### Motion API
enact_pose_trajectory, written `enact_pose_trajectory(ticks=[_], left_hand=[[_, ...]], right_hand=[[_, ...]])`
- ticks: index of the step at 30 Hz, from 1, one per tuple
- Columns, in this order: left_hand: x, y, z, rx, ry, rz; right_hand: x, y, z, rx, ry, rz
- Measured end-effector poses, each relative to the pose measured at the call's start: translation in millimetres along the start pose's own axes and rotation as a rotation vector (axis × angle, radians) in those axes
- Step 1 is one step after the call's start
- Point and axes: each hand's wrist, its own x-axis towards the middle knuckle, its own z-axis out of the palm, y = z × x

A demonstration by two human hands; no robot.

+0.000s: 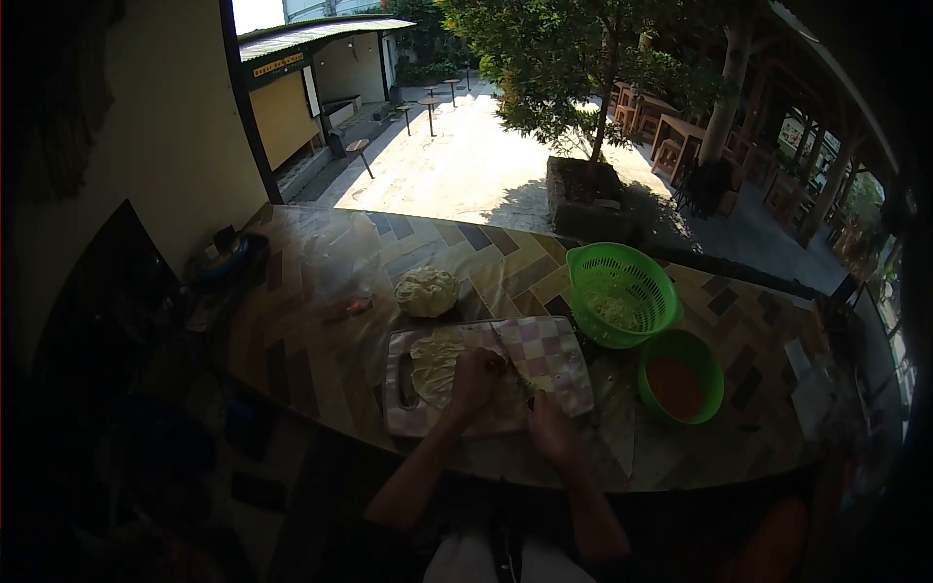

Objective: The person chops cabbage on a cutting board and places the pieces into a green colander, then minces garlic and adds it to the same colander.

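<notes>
A checkered cutting board (573, 377) lies on the tiled counter. On its left half rests a pale, leafy piece like cabbage (432, 367). My left hand (476, 377) is closed at the right edge of that piece, fingers curled; a small reddish spot shows by the fingers. My right hand (552, 425) is wrapped round the handle of a knife (510, 352), whose thin blade points up and left across the board. Small greenish bits lie near the blade. Behind the board sits a round pale cabbage (426, 291).
A green colander (622, 291) with pale shreds stands at the board's back right. Beside it is a green bowl (680, 377) with reddish contents. A clear plastic bag (340, 248) lies at the back left of the counter (311, 364). Dark items are at the left.
</notes>
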Motion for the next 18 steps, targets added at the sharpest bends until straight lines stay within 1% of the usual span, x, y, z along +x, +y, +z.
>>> enact_pose_trajectory(ticks=[4,7,10,12,13,16,18], left_hand=[[1.4,0.2,-1.1,0.045,-0.008,0.031],[0.7,0.5,-2.2,0.028,-0.049,-0.004],[0.2,3.0,-4.7,-0.008,-0.055,-0.030],[-0.4,4.0,-4.4,-0.050,-0.053,-0.026],[-0.6,3.4,-4.2,-0.019,-0.045,-0.004],[-1.6,2.8,-1.6,0.063,-0.015,0.060],[-1.6,5.4,-3.1,0.110,0.009,0.103]], right_hand=[[9.1,-0.7,-3.2,-0.029,-0.021,-0.008],[23.4,9.8,-28.4,0.009,-0.166,-0.125],[19.9,6.9,-22.0,0.005,-0.144,-0.112],[3.6,-2.2,-5.6,-0.025,-0.017,-0.080],[-2.7,-8.3,1.8,-0.040,0.045,-0.066],[-8.0,-21.2,11.5,-0.044,0.081,0.015],[-5.0,-24.2,15.3,-0.002,0.073,0.008]])
